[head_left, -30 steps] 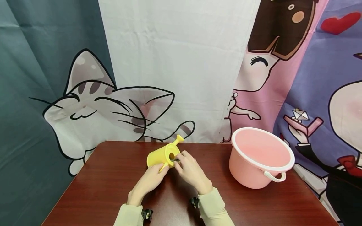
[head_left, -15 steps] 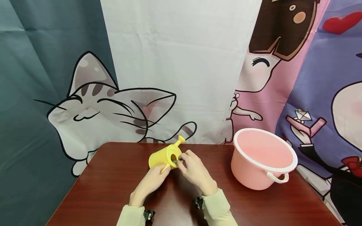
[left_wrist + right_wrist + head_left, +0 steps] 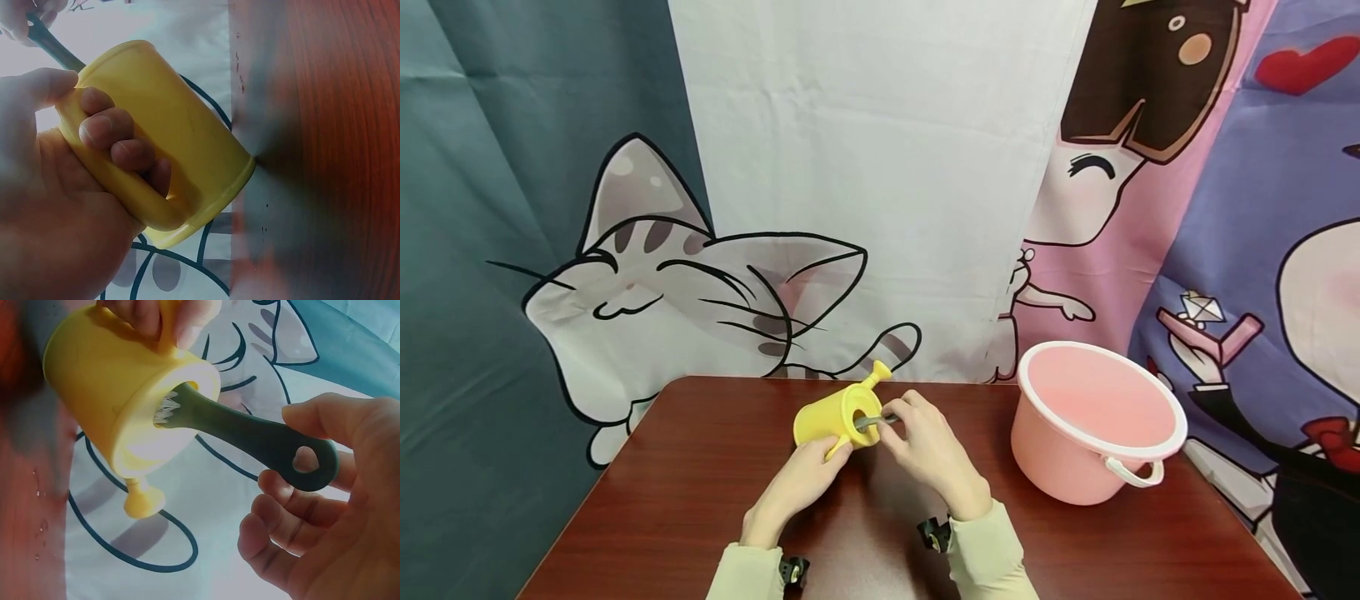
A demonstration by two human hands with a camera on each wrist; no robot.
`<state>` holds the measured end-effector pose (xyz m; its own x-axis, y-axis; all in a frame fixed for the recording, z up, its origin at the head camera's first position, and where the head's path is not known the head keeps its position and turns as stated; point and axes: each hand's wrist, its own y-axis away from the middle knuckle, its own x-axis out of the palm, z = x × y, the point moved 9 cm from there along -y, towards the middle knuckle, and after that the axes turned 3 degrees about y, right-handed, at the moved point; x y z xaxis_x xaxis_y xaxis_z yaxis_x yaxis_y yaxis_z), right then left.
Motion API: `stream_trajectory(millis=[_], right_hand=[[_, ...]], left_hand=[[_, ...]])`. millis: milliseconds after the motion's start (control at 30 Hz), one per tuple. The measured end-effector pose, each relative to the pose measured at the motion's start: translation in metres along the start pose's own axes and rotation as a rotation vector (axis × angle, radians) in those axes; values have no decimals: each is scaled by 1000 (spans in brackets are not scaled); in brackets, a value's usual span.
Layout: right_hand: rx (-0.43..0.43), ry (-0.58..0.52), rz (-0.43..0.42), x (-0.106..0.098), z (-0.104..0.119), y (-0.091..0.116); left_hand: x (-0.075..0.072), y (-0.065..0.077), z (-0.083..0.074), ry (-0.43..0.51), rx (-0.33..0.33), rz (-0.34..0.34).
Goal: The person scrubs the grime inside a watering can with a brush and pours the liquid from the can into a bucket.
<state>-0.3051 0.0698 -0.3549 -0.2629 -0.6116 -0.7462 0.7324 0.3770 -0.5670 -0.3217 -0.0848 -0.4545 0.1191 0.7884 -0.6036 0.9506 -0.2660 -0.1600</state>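
Note:
A yellow watering can is tilted over the table, its spout toward the back and its opening facing right. My left hand grips the can's handle; in the left wrist view its fingers curl round the handle loop. With thumb and fingers, my right hand pinches the end of a dark green brush that has a hole near its tip. White bristles show just inside the can's opening. The rest of the brush head is hidden in the can.
On the right of the dark red-brown wooden table stands a pink bucket with a white rim and white handle. A cloth printed with cartoon figures hangs right behind the table's back edge.
My right hand has moved back to the right, and more of the brush's handle shows outside the can. The left hand keeps its grip on the can. The view has shifted slightly.

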Motion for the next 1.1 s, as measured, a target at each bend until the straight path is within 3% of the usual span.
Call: stream_trajectory(millis=[633,1100], right_hand=[[54,34,99,43,-13,3],[80,47,68,43,-12,5]], left_hand=[[4,0,-2,-22,14,30],[5,-1,-2,-28,22,37]])
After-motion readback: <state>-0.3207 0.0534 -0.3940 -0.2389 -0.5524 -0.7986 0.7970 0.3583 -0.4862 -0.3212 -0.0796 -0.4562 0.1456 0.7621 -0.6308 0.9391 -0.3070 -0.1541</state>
